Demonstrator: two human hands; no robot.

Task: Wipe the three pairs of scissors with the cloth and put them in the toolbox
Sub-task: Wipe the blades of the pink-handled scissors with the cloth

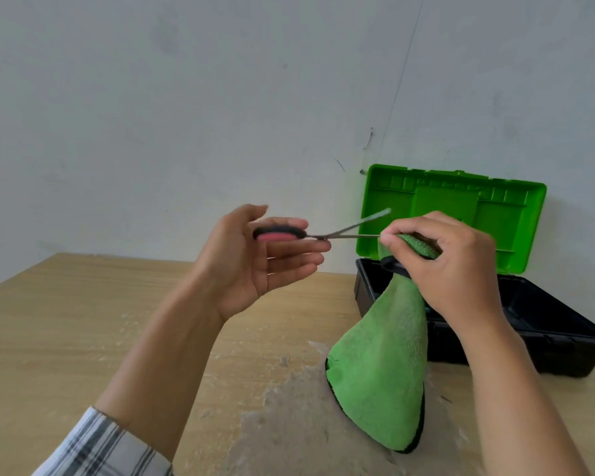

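My left hand (255, 259) holds a pair of scissors (327, 231) by the black and red handle, blades spread open and pointing right. My right hand (450, 266) pinches a green cloth (382, 365) around the tip of the lower blade. The rest of the cloth hangs down to the table. Behind my right hand stands the toolbox (564, 338), black base with its green lid (502, 214) raised against the wall. A dark handle shape shows just under my right hand at the box's rim. I see no other scissors plainly.
The wooden table (83, 321) has a worn, scuffed patch near the front middle. A grey wall stands close behind the table and the toolbox. A plaid sleeve covers my left forearm at the bottom left.
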